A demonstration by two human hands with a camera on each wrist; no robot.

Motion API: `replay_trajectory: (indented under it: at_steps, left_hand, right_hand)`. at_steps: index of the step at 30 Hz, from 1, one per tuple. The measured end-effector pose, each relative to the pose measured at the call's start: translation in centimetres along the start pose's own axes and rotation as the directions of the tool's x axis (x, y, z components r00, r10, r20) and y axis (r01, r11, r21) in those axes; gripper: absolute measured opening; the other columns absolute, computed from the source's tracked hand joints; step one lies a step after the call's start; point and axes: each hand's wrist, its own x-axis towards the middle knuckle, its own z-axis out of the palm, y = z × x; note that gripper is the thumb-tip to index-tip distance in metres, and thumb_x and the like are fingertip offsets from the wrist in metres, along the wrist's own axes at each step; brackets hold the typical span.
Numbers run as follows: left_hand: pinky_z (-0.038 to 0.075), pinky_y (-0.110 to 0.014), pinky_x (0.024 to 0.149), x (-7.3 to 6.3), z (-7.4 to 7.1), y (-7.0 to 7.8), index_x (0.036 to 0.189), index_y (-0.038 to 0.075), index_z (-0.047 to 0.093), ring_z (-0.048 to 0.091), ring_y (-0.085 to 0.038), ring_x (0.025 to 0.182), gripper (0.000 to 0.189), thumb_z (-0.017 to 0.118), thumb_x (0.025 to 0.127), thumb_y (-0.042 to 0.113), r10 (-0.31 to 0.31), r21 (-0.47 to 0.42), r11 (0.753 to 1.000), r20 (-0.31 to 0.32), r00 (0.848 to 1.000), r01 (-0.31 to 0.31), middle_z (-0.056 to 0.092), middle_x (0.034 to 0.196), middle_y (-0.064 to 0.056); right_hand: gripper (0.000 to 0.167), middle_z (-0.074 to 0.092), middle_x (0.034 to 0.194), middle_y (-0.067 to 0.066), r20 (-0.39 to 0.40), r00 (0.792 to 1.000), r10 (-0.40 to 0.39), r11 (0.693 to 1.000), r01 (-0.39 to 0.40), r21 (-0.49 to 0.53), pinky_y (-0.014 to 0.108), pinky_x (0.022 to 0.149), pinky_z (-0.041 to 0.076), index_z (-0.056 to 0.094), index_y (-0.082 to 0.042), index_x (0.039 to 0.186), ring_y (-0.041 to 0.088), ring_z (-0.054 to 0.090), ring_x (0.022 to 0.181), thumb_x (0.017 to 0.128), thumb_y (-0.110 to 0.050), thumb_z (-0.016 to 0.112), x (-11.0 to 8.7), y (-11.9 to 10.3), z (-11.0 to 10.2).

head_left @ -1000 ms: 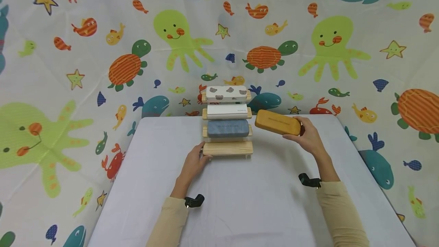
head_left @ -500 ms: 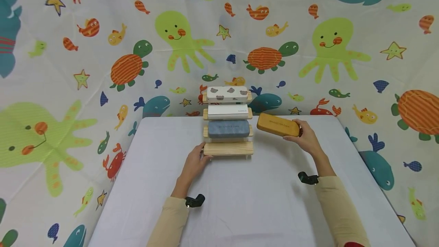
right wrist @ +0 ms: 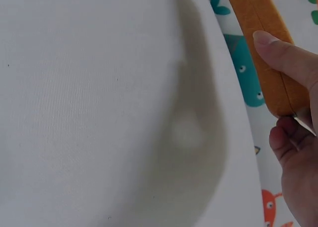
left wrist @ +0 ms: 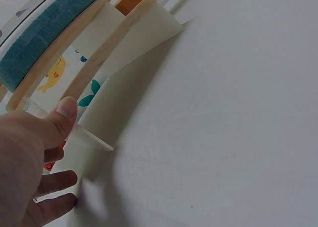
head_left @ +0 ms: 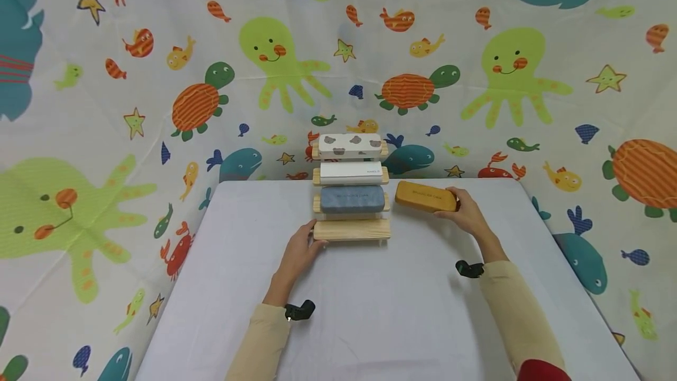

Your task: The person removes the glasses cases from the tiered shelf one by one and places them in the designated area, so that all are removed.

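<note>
In the head view, my right hand [head_left: 467, 211] grips the right end of a mustard-yellow glasses case [head_left: 425, 196], held just right of a tiered wooden rack. The right wrist view shows my thumb lying along the case's side [right wrist: 266, 53], with fingers at its end. My left hand [head_left: 300, 251] holds the left end of the rack's bottom shelf [head_left: 351, 229]; its thumb [left wrist: 64, 117] presses the wood while some fingers extend loosely below. Higher shelves carry a blue glasses case [head_left: 352, 199], a plain white case [head_left: 351, 173] and a white case with brown patches [head_left: 349, 144].
The rack stands toward the back of a white-covered table [head_left: 370, 304]. Behind and beside the table hangs a curtain [head_left: 338, 93] printed with sea animals. A clear support leg [left wrist: 94, 136] shows under the bottom shelf. A red object [head_left: 543, 371] appears at the lower right edge.
The yellow case has come down slightly and turned nearer to level, my right hand shifting a little left with it. My left hand has stayed at the rack.
</note>
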Motion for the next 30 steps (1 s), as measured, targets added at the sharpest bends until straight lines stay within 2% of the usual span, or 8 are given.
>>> replay_trajectory:
  at_steps: [6, 13, 16, 23, 30]
  left_hand:
    - [0.049, -0.050, 0.105, -0.2, -0.1, -0.1, 0.146, -0.001, 0.046, 0.061, -0.037, 0.122, 0.069, 0.074, 0.091, 0.029, -0.010, -0.010, 1.000, 0.005, 1.000, 0.011, 0.057, 0.140, -0.023]
    - [0.048, -0.051, 0.106, -0.1, -0.1, 0.0, 0.146, -0.002, 0.045, 0.061, -0.038, 0.123, 0.069, 0.073, 0.091, 0.029, -0.003, -0.016, 1.000, -0.001, 1.000, 0.003, 0.056, 0.141, -0.024]
    - [0.047, -0.051, 0.108, -0.1, -0.2, 0.1, 0.147, -0.001, 0.045, 0.060, -0.037, 0.125, 0.069, 0.073, 0.091, 0.029, -0.018, -0.016, 1.000, 0.001, 1.000, 0.018, 0.056, 0.142, -0.023]
    - [0.046, -0.050, 0.109, -0.2, -0.2, 0.1, 0.148, 0.000, 0.044, 0.058, -0.037, 0.127, 0.069, 0.072, 0.092, 0.031, -0.042, -0.013, 0.999, 0.013, 0.999, 0.042, 0.055, 0.143, -0.022]
    - [0.047, -0.050, 0.109, -0.2, -0.2, -0.1, 0.148, 0.001, 0.044, 0.058, -0.036, 0.127, 0.070, 0.072, 0.092, 0.032, -0.039, -0.019, 0.999, 0.010, 0.999, 0.039, 0.055, 0.145, -0.021]
  right_hand:
    - [0.087, 0.035, 0.152, 0.026, 0.033, 0.999, 0.042, 0.999, -0.042, -0.002, 0.059, 0.116, 0.036, 0.031, -0.004, 0.153, 0.041, 0.041, 0.127, 0.087, -0.033, 0.079, 0.4, 0.7, 0.4]
    - [0.096, 0.029, 0.157, 0.027, 0.069, 0.993, 0.098, 0.995, -0.097, -0.024, 0.061, 0.120, 0.029, 0.025, -0.003, 0.156, 0.043, 0.035, 0.138, 0.085, -0.039, 0.080, 0.6, 1.9, 0.6]
    - [0.099, 0.026, 0.160, 0.028, 0.078, 0.990, 0.117, 0.993, -0.115, -0.029, 0.062, 0.121, 0.024, 0.023, -0.003, 0.157, 0.045, 0.030, 0.144, 0.085, -0.039, 0.080, 0.7, 2.2, 0.5]
    - [0.099, 0.023, 0.160, 0.031, 0.091, 0.989, 0.116, 0.993, -0.112, -0.048, 0.065, 0.121, 0.021, 0.022, 0.000, 0.157, 0.049, 0.026, 0.145, 0.086, -0.037, 0.080, 0.9, 2.6, 0.4]
    - [0.100, 0.019, 0.162, 0.031, 0.099, 0.983, 0.158, 0.987, -0.155, -0.030, 0.065, 0.122, 0.018, 0.017, -0.002, 0.159, 0.049, 0.022, 0.147, 0.087, -0.037, 0.078, 1.2, 3.1, 1.0]
